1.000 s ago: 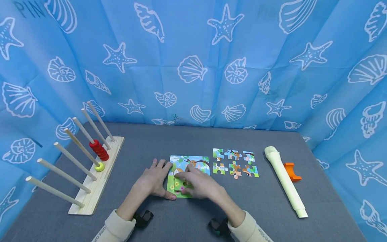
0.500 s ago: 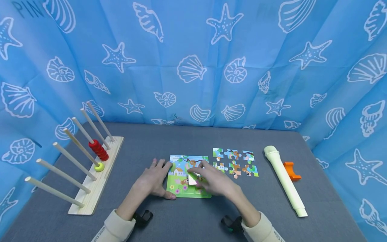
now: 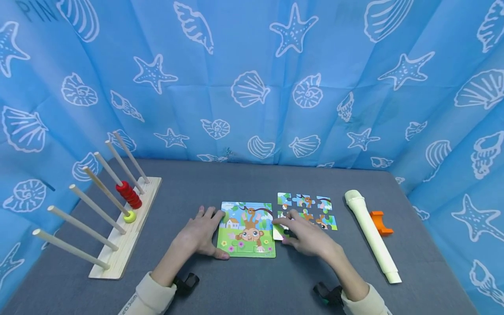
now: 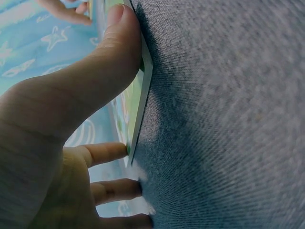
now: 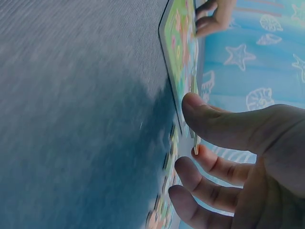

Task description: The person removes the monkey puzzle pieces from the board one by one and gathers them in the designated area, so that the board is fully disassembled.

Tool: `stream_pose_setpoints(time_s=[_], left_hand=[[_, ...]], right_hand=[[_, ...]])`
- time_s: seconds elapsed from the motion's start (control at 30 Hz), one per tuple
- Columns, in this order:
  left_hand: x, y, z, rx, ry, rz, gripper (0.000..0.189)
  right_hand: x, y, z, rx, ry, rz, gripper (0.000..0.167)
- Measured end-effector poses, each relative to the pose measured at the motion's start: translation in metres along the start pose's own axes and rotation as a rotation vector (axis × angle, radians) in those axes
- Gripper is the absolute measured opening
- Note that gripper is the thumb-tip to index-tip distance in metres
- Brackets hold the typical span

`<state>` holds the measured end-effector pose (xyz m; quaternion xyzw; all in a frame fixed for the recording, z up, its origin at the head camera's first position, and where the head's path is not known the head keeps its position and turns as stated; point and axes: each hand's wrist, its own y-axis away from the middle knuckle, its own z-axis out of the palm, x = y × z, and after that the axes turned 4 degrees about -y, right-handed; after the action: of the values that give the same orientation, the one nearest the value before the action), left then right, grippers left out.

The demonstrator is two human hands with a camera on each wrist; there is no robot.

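Observation:
A square jigsaw board (image 3: 246,253) with a monkey picture lies at the middle of the table. My left hand (image 3: 201,234) rests along its left side, thumb (image 4: 121,36) at the near edge and the other fingers spread beside the left edge. Just past the board's right edge, my right hand (image 3: 307,234) pinches a puzzle piece (image 3: 278,233) between thumb and fingers. The piece shows a pale white face in the head view, and is seen nearly edge-on in the right wrist view. Part of the piece is hidden by the fingers.
Several loose puzzle pieces (image 3: 304,201) lie in two rows right of the board, some partly behind my right hand. Further right are a cream microphone-shaped stick (image 3: 372,236) and an orange bracket (image 3: 380,224). A wooden peg rack (image 3: 134,234) with red and yellow rings stands left.
My right hand has moved right from over the board to beyond its right edge, taking the puzzle piece along and uncovering the monkey picture. My left hand stays at the board's left side.

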<state>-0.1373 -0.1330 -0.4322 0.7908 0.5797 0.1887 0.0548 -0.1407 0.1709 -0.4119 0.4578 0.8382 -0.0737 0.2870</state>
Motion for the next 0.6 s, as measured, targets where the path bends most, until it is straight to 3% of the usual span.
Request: stream_pose_setpoints(time_s=[0.6], left_hand=[[0.001, 0.000, 0.001, -0.008, 0.001, -0.011, 0.115]], right_hand=[[0.013, 0.013, 0.005, -0.015, 0.010, 0.067, 0.047]])
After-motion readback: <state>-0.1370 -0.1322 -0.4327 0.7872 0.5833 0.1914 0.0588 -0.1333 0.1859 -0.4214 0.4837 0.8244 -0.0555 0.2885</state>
